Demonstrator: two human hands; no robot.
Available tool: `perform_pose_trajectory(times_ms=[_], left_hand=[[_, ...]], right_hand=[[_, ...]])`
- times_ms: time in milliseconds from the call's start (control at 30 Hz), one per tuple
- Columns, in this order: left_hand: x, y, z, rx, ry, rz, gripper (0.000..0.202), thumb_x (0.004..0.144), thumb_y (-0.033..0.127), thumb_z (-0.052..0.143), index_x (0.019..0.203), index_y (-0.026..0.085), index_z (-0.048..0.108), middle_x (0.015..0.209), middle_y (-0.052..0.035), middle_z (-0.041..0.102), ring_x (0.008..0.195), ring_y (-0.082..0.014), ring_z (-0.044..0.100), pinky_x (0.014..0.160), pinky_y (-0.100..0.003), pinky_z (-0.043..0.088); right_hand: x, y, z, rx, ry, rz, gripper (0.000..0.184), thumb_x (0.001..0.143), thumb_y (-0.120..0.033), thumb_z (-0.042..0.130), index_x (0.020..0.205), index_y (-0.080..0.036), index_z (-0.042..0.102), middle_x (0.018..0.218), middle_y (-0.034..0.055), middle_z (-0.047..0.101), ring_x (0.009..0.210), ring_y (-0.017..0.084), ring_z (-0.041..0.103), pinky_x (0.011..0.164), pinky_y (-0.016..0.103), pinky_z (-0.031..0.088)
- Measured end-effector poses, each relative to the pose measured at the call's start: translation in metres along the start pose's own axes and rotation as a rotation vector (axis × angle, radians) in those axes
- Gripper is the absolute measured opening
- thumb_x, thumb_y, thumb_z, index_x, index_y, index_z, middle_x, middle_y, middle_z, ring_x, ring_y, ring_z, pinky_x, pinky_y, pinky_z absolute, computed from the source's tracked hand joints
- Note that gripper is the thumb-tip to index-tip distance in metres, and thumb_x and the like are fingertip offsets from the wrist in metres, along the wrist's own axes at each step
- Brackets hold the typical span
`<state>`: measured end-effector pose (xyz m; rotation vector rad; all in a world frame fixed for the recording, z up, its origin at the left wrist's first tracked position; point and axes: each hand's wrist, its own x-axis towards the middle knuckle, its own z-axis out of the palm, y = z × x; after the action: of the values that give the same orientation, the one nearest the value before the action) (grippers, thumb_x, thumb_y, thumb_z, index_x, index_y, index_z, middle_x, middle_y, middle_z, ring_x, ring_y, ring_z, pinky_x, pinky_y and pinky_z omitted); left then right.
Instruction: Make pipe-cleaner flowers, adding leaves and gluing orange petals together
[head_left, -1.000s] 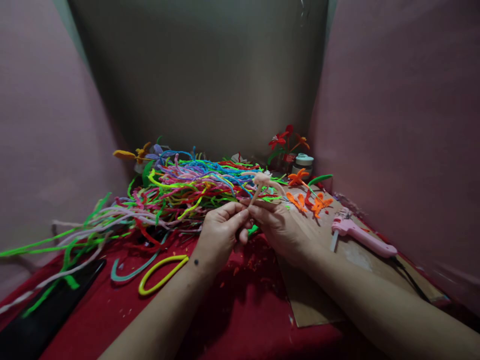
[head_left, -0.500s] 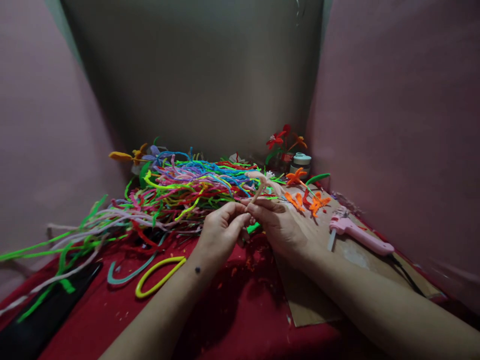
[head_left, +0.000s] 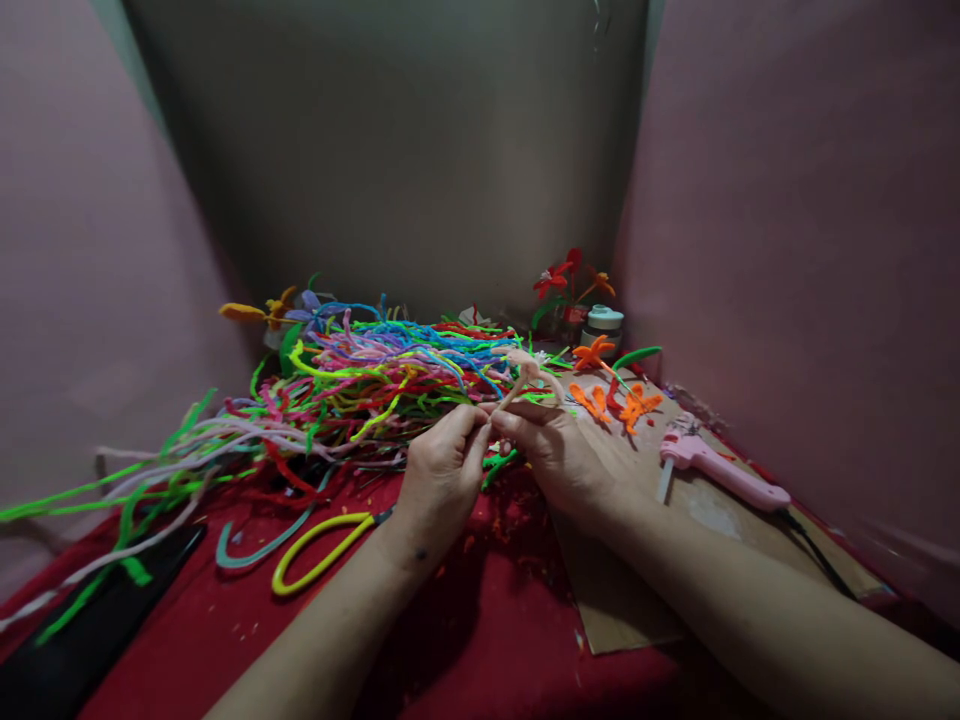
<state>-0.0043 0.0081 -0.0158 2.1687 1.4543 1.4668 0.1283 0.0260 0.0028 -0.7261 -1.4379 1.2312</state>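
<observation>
A pale pink pipe-cleaner flower (head_left: 529, 370) stands up from my fingertips, its petals drooping and its stem tilted. My right hand (head_left: 562, 450) is closed on the stem just below the petals. With thumb and forefinger pinched, my left hand (head_left: 446, 465) meets the lower end of that stem; the exact grip point is hidden between the fingers. Green pipe-cleaner pieces (head_left: 499, 465) show below the fingertips. Behind my hands lies a large heap of many-coloured pipe cleaners (head_left: 405, 365).
Yellow-handled scissors (head_left: 319, 560) lie left of my left forearm, near a dark flat object (head_left: 105, 610). On the right, a cardboard sheet (head_left: 622, 600) bears a pink glue gun (head_left: 724, 470) and orange flower pieces (head_left: 637, 405). A lidded jar (head_left: 604, 325) stands behind.
My left hand has rolled and shifted slightly at the stem, its fingers now more tucked in. The pink flower has tilted and turned a little; more of the scissors shows.
</observation>
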Motion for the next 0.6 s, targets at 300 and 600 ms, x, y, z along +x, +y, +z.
perform_pose_trajectory(times_ms=[300, 600], left_hand=[[0.001, 0.001, -0.002, 0.02, 0.031, -0.025, 0.014, 0.085, 0.021, 0.05, 0.078, 0.017, 0.061, 0.064, 0.0016, 0.06, 0.052, -0.0086, 0.05, 0.052, -0.019, 0.038], [0.001, 0.001, -0.001, -0.003, 0.029, -0.076, 0.013, 0.084, 0.02, 0.05, 0.075, 0.017, 0.059, 0.054, 0.005, 0.051, 0.045, -0.0072, 0.042, 0.047, -0.018, 0.034]], right_hand=[[0.005, 0.016, -0.003, 0.018, -0.079, -0.066, 0.014, 0.076, -0.022, 0.062, 0.083, -0.023, 0.074, 0.079, -0.0004, 0.069, 0.079, 0.016, 0.057, 0.081, 0.032, 0.044], [-0.004, -0.005, -0.001, -0.015, 0.04, 0.038, 0.008, 0.068, -0.018, 0.068, 0.068, -0.024, 0.074, 0.076, 0.0011, 0.069, 0.083, 0.02, 0.06, 0.076, 0.034, 0.048]])
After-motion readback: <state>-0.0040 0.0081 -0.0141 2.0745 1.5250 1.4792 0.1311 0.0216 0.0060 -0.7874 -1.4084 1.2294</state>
